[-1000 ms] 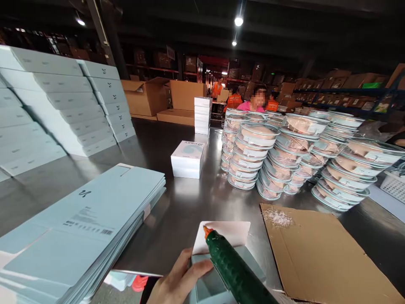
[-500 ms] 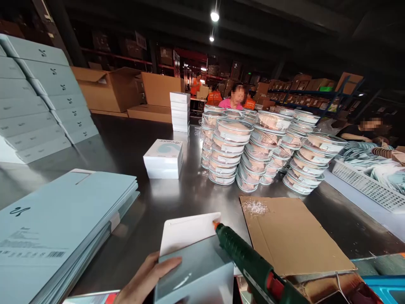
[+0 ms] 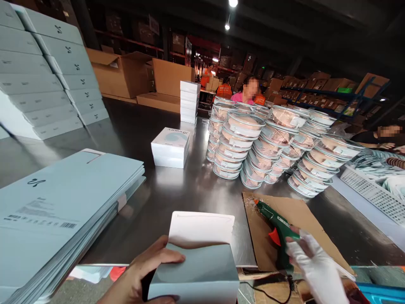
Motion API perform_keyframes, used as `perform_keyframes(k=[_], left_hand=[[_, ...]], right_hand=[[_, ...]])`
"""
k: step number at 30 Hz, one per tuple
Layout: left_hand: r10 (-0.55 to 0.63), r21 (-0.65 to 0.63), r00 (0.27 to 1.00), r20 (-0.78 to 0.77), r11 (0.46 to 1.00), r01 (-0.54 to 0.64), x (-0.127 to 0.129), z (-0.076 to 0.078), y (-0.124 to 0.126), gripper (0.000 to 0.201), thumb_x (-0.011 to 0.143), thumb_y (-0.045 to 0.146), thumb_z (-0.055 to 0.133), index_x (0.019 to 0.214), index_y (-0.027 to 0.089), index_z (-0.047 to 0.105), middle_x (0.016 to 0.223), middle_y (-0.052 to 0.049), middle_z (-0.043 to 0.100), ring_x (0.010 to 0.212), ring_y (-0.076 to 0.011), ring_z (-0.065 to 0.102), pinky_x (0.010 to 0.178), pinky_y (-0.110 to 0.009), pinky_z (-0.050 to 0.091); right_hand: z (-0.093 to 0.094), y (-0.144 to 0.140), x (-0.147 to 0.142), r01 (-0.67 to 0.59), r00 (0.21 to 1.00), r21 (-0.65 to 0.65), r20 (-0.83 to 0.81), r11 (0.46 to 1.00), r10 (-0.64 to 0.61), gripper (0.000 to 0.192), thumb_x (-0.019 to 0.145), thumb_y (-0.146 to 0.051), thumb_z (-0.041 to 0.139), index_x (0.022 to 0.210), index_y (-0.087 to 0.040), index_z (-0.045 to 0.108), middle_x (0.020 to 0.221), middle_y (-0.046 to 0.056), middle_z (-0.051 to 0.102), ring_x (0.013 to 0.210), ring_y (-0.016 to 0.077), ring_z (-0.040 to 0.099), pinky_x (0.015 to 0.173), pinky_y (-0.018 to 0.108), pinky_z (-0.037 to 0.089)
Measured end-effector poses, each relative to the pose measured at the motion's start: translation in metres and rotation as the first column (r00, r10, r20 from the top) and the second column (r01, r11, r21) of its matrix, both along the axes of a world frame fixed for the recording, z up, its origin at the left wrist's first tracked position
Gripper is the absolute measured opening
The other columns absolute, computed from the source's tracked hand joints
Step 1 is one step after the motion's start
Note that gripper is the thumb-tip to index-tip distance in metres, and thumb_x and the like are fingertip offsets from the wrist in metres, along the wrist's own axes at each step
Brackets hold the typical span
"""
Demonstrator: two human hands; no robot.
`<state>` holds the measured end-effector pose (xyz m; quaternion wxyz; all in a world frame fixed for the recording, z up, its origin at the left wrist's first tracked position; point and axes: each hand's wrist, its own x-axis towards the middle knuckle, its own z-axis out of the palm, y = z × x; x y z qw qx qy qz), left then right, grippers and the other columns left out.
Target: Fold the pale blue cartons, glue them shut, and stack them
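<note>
My left hand [image 3: 148, 266] grips a pale blue box [image 3: 196, 266], thumb on its top edge and fingers underneath. The box's white flap [image 3: 201, 228] stands up on the far side, with a thin glue line near its upper edge. A green hot glue gun [image 3: 278, 223] with an orange nozzle and trigger lies on a flat piece of cardboard [image 3: 303, 215], nozzle pointing away. My right hand [image 3: 313, 257], in a white glove with bare fingertips, is blurred at the gun's rear end. Its fingers look spread, not wrapped around the handle.
Flat blue cartons [image 3: 79, 190] are piled at left, beneath finished box stacks [image 3: 57, 71]. A white box [image 3: 171, 145] stands mid-table before clear round containers [image 3: 243, 139] stacked high. A white basket [image 3: 373, 190] sits at right. A power cord [image 3: 272, 295] hangs below the gun. Co-workers are beyond.
My right hand has moved the glue gun from the box flap rightward onto the cardboard, and its fingers have loosened. The left hand still holds the box, whose flap now shows fully.
</note>
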<state>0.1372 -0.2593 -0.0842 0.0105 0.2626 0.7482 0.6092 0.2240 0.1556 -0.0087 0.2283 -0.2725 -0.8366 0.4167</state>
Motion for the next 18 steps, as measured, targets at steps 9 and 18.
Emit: perform_keyframes(k=[9, 18], left_hand=[[0.094, 0.355, 0.967, 0.239, 0.918, -0.177, 0.019, 0.005, 0.027, 0.036, 0.074, 0.053, 0.087, 0.098, 0.035, 0.069, 0.134, -0.004, 0.067, 0.129, -0.0333, 0.062, 0.097, -0.039, 0.056], [-0.201, 0.120, 0.979, 0.044, 0.974, 0.194, -0.001, 0.004, 0.007, 0.016, 0.093, 0.044, 0.072, 0.106, 0.034, 0.077, 0.118, -0.006, 0.054, 0.119, -0.0254, 0.058, 0.100, -0.035, 0.052]], right_hand=[[-0.036, -0.141, -0.025, -0.802, 0.597, -0.178, -0.291, 0.571, 0.748, 0.088, 0.092, -0.047, 0.069, 0.162, -0.042, 0.017, 0.140, 0.011, 0.064, 0.120, 0.0288, 0.069, 0.105, 0.048, 0.053], [-0.019, -0.128, -0.024, -0.910, 0.377, 0.153, -0.088, 0.386, 0.922, 0.072, 0.086, -0.020, 0.078, 0.144, -0.052, 0.051, 0.142, 0.002, 0.052, 0.124, 0.0212, 0.062, 0.102, 0.031, 0.051]])
